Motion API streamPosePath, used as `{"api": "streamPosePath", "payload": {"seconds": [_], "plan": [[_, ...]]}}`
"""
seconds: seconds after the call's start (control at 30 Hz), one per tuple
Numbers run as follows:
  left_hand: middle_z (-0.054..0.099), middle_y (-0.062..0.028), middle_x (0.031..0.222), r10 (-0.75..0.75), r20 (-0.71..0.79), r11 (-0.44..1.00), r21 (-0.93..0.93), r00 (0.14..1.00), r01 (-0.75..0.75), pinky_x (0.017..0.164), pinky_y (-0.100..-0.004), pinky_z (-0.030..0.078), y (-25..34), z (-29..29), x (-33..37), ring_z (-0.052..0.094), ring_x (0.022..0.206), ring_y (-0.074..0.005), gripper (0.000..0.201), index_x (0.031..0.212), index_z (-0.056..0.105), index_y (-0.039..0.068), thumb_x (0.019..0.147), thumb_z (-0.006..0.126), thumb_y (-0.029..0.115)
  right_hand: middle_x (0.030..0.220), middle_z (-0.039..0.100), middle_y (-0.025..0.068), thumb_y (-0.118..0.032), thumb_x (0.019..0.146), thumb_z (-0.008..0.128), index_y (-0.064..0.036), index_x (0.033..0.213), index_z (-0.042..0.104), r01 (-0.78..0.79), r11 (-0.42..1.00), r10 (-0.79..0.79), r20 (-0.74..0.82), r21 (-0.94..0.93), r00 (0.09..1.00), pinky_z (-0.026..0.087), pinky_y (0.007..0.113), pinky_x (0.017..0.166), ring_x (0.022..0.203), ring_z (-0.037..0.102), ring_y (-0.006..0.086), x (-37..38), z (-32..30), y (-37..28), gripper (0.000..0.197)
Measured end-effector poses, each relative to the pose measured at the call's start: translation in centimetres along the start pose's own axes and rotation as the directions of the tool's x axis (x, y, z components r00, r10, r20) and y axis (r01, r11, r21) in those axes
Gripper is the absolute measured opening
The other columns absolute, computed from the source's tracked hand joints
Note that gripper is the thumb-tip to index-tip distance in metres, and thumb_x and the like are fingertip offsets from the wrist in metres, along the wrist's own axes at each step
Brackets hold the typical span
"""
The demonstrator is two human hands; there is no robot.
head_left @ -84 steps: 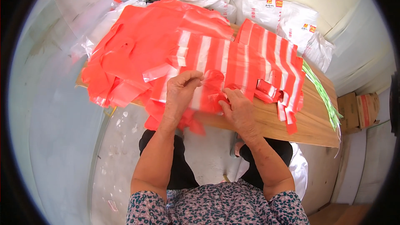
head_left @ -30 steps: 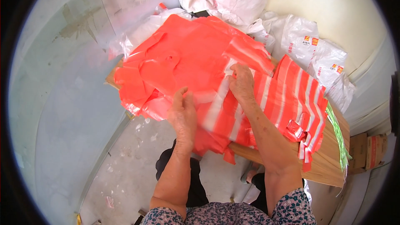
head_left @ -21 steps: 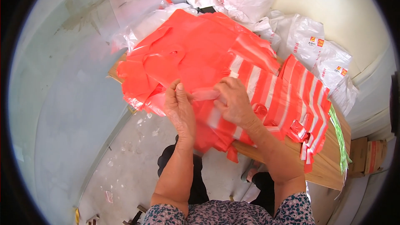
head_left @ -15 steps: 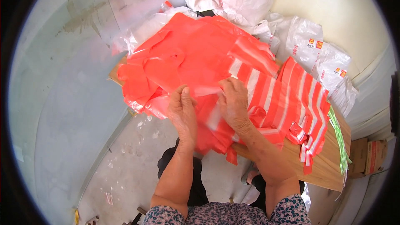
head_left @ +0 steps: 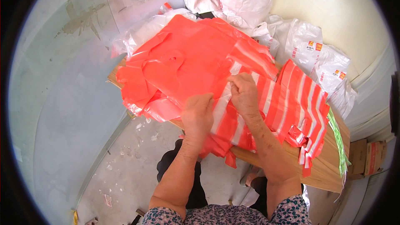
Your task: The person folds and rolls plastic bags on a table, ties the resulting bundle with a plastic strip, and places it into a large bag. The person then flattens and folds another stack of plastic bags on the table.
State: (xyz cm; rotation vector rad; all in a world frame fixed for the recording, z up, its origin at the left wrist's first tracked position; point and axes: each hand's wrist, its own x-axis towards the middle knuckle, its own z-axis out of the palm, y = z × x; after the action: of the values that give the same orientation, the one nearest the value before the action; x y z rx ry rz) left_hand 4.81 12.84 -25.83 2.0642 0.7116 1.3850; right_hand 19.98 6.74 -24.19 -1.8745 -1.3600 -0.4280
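Observation:
Red plastic bags (head_left: 196, 54) lie in a loose heap over the table, and several show white stripes (head_left: 300, 100) toward the right. Above the heap's near edge, my left hand (head_left: 198, 116), a little blurred, is closed with its fingertips pinching the red plastic. To its right and slightly farther away, my right hand (head_left: 244, 95) pinches thumb against fingers on a red-and-white striped plastic bag (head_left: 227, 116). That bag hangs between and below both hands, partly over the table's near edge. My palms and fingers hide the exact gripped edges.
The wooden table (head_left: 321, 171) shows at the right, with a bundle of green strips (head_left: 339, 141) along its end. White sacks (head_left: 248, 0) and white plastic bags (head_left: 298, 39) stand behind. Cardboard boxes (head_left: 366, 158) are at the far right; a curved glass panel (head_left: 79, 100) is at the left.
My left hand has moved right and slightly down, closer to my right hand. The right hand has shifted a little right. The striped bag beneath them has swung and spread.

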Motion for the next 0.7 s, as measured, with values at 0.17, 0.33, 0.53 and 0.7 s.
{"api": "streamPosePath", "payload": {"seconds": [0.17,0.33,0.53,0.7], "plan": [[0.06,-0.0069,0.081,0.173,0.131,0.978,0.094,0.976,-0.186,0.067,-0.0369,0.046,-0.2,0.4,-0.3,0.057,0.078,-0.0268,0.014,0.082,0.066,0.007,0.069,0.06,0.004,0.084,0.061,0.0125,0.0,0.072,0.064,-0.0019,0.09,0.063,-0.081,0.982,0.098,0.094,-0.174,0.991,0.047,0.038,0.075,0.084,0.057,0.0319,0.1,0.9,1.8,0.018],[0.061,-0.0056,0.088,0.176,0.234,0.953,0.202,0.956,-0.224,0.069,-0.0368,0.043,0.3,0.4,-0.4,0.056,0.081,-0.026,0.018,0.082,0.067,0.008,0.066,0.061,0.004,0.093,0.061,0.0163,-0.014,0.073,0.063,-0.0038,0.093,0.061,-0.159,0.987,0.159,0.032,0.017,0.987,0.045,0.046,0.079,0.093,0.055,0.0361,1.7,1.8,4.7,0.022],[0.061,-0.003,0.085,0.16,0.189,0.953,0.226,0.969,-0.202,0.071,-0.0363,0.041,-0.2,0.0,-0.5,0.055,0.079,-0.0243,0.012,0.076,0.068,0.01,0.067,0.062,0.004,0.1,0.062,0.018,-0.017,0.073,0.064,-0.0029,0.1,0.061,-0.371,0.928,0.343,0.443,-0.025,0.829,0.046,0.043,0.084,0.098,0.056,0.0374,3.3,1.3,3.9,0.031],[0.061,-0.0019,0.083,0.151,0.192,0.954,0.227,0.97,-0.193,0.069,-0.0361,0.04,-0.2,-0.6,-0.6,0.055,0.077,-0.0236,0.01,0.074,0.067,0.01,0.068,0.063,0.003,0.094,0.062,0.0173,-0.021,0.069,0.068,-0.0029,0.093,0.063,-0.353,0.932,0.338,0.533,-0.078,0.776,0.047,0.042,0.079,0.094,0.058,0.0325,3.8,1.3,4.2,0.031]]}}
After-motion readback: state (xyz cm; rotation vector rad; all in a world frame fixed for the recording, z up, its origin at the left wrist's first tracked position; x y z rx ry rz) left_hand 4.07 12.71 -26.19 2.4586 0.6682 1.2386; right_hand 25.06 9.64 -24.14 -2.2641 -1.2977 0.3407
